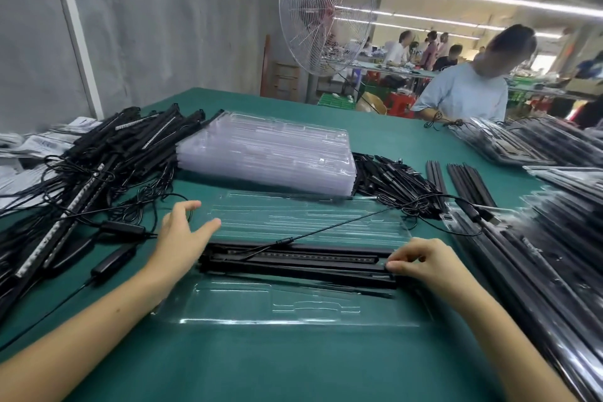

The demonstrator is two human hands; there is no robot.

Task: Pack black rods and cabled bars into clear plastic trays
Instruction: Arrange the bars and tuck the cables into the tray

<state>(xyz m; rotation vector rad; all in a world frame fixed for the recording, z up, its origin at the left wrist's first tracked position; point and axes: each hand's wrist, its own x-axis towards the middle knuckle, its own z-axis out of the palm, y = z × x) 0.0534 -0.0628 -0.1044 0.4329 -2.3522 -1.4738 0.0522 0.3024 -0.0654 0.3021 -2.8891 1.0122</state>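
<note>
A clear tray [293, 303] lies open on the green table [293, 369], with black bars [293, 263] laid lengthwise across its middle. The right hand [421, 263] sits at the bars' right end, fingers curled narrow and pinching the end of the top bar. The left hand [182, 235] hovers over the left end, fingers spread wide and holding nothing — its palm hides the bar tips there. A thin cable [342, 223] runs from the bars up to the right. Behind stands a tray stack [267, 153]; a heap of cabled bars [98, 157] at left is blurred and cut off by the edge.
</note>
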